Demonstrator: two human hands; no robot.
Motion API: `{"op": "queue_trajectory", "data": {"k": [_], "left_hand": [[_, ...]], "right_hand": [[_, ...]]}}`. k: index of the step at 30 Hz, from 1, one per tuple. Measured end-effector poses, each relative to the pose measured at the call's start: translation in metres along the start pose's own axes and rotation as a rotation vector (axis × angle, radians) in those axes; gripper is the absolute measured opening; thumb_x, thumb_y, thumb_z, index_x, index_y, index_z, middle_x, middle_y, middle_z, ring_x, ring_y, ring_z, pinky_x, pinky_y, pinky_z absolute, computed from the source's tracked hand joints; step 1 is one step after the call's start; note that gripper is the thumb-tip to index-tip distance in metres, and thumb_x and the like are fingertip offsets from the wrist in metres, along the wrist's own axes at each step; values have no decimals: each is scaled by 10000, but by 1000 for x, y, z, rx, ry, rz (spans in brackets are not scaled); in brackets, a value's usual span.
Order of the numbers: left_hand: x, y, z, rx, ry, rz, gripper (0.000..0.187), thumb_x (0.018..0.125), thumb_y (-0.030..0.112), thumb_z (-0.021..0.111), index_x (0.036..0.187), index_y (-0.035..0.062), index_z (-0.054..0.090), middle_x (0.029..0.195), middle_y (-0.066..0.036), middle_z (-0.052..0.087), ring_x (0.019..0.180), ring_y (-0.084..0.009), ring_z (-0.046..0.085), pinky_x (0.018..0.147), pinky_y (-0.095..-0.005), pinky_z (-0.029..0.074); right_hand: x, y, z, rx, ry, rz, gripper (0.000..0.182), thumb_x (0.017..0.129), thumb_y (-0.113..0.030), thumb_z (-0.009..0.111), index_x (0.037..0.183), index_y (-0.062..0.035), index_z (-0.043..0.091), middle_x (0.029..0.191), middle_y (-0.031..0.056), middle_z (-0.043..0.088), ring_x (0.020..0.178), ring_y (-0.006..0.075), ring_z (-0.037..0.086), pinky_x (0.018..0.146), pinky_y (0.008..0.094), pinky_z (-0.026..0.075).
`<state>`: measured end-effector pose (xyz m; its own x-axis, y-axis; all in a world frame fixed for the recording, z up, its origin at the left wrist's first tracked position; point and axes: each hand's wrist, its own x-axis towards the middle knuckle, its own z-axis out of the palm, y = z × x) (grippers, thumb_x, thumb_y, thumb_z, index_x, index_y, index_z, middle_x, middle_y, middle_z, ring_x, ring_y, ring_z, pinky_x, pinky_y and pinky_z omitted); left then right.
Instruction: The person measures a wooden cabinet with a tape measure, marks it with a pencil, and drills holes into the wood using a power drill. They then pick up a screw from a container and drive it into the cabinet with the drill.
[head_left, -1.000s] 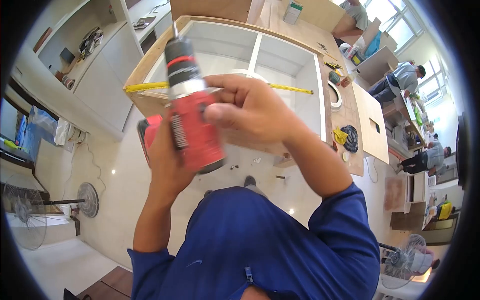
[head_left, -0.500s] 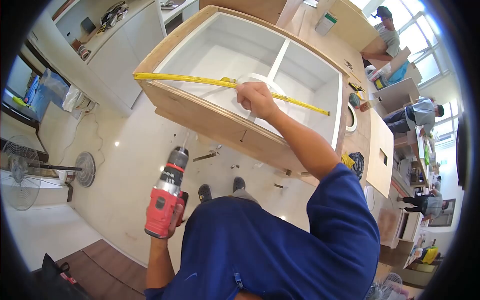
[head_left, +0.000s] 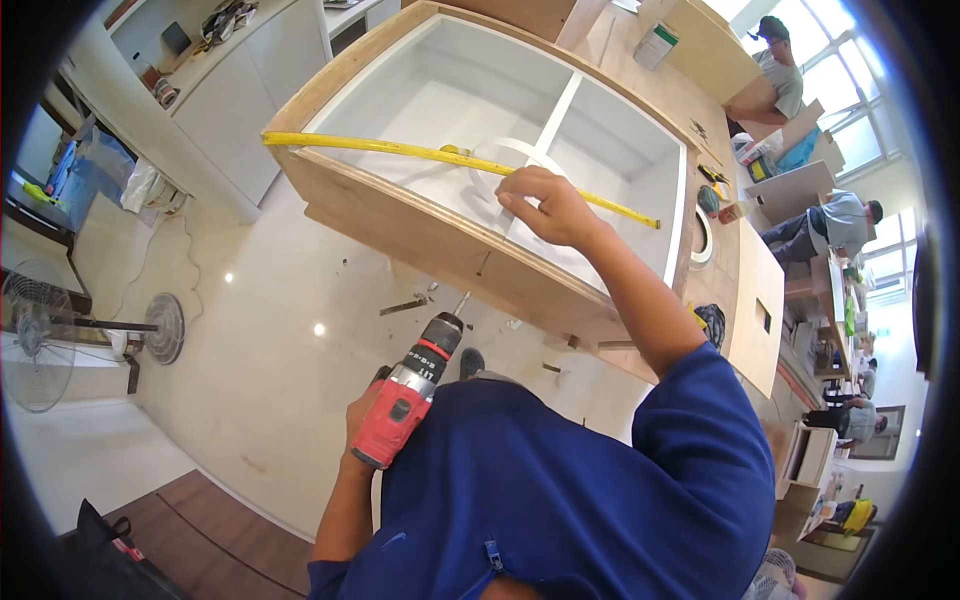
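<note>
My left hand (head_left: 362, 412) is wrapped round a red and black cordless drill (head_left: 398, 405). Its bit points up towards the wooden side of a box-like cabinet (head_left: 395, 215) with a white, divided interior. A yellow measuring tape (head_left: 370, 144) stretches across the cabinet's open top, beyond the left edge's corner and towards the right. My right hand (head_left: 552, 205) is over the tape with fingers curled and thumb near them; what it pinches, if anything, is hidden. Under the tape lies a white ring (head_left: 485, 180). A screw (head_left: 484, 263) sticks out of the cabinet's near side.
Another white ring (head_left: 703, 238) and small tools lie on the workbench (head_left: 690, 90) at right. A floor fan (head_left: 165, 328) stands at left. Scraps (head_left: 405, 305) litter the floor. A co-worker (head_left: 775, 75) is at the back right, with other people farther along.
The drill has swung right and its bit is now nearer the cabinet's near side. My right hand has shifted slightly right along the tape. The view has moved a little.
</note>
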<state>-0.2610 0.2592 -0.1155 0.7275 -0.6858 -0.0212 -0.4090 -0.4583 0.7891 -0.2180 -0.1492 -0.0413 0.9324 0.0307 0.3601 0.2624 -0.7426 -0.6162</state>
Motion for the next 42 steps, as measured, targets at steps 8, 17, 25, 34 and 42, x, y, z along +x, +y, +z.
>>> {"op": "queue_trajectory", "data": {"k": [8,17,25,34,42], "left_hand": [[12,-12,19,-106,25,2,346,800,346,802,999,95,672,887,-82,706,806,-296,697,720,-385,560],[14,-22,25,-165,45,65,345,802,336,802,1013,94,675,899,-82,710,821,-288,703,729,-383,561],[10,-19,28,-116,44,42,252,820,244,781,990,87,682,906,-80,700,829,-275,692,763,-365,555],[14,6,16,-36,14,25,271,836,271,782,1018,94,685,922,-78,717,830,-276,709,743,-376,564],[9,9,35,-193,95,32,216,870,221,735,1027,83,682,906,-93,710,794,-307,698,705,-391,566]], "right_hand": [[-7,14,9,-200,31,-121,116,941,-186,669,939,-80,713,1004,51,712,996,252,634,914,397,452],[4,18,9,-336,23,-187,193,959,-248,652,866,-87,705,950,38,716,935,233,643,897,387,449],[6,20,16,-371,-38,-180,313,998,-322,575,793,-112,681,851,39,693,875,228,629,883,390,411],[8,25,18,-381,-73,-214,405,1013,-295,532,657,-103,552,655,64,534,732,281,540,845,411,391],[8,30,26,-312,-41,-253,397,1007,-259,533,646,-95,538,648,70,524,715,295,513,848,403,394]]}}
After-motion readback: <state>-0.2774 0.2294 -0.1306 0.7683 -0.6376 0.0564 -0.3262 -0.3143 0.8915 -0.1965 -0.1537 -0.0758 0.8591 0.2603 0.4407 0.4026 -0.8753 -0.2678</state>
